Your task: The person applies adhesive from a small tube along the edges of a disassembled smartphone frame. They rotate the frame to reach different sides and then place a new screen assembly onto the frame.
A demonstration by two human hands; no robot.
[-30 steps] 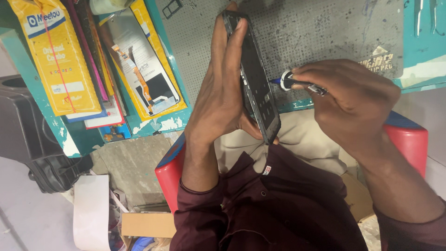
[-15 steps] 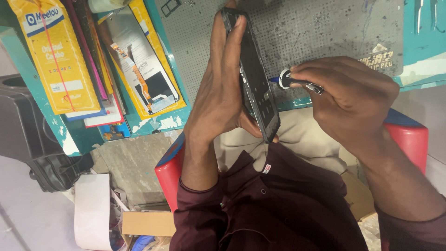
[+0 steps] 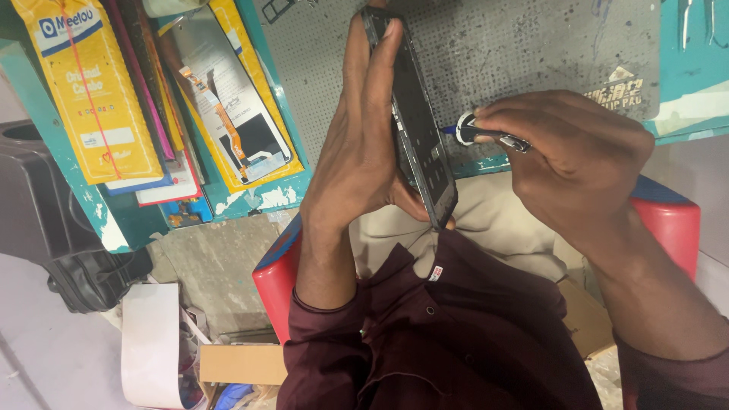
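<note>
Phone work was mid-way, by the look of it: the dark, slim rectangular smartphone [image 3: 414,129] stood on edge at upper centre of the frame, its opened side with small metal parts facing right, so some cover seemed already off. Left hand [image 3: 364,152] lay flat against its back, fingers straight, thumb hooked under the lower end, holding it upright. Right hand [image 3: 569,163] was clenched around a small metal screwdriver with a white ring and a blue tip [image 3: 486,135], tip pointed at the phone's open face, just beside it; contact could not be told. Judged: screw or part work was in hand, closing up was left.

Behind the hands lay a grey perforated rubber work mat [image 3: 531,45] with a pale moulded mark at its right, on a teal-painted, chipped surface [image 3: 683,99].

Upper left of the frame: a tall yellow flat package with a blue-and-white label at its top [image 3: 83,99], leaning; next to it thin pink, blue and white flat packs [image 3: 171,178]; then a yellow-backed clear package showing a grey phone panel with an orange flex strip [image 3: 228,114].

Left edge: a black plastic bin [image 3: 38,197]. Lower left: a white paper roll [image 3: 152,342] and a brown cardboard piece [image 3: 243,363]. A red plastic stool [image 3: 277,285] showed on both sides of the maroon shirt [image 3: 456,342].
</note>
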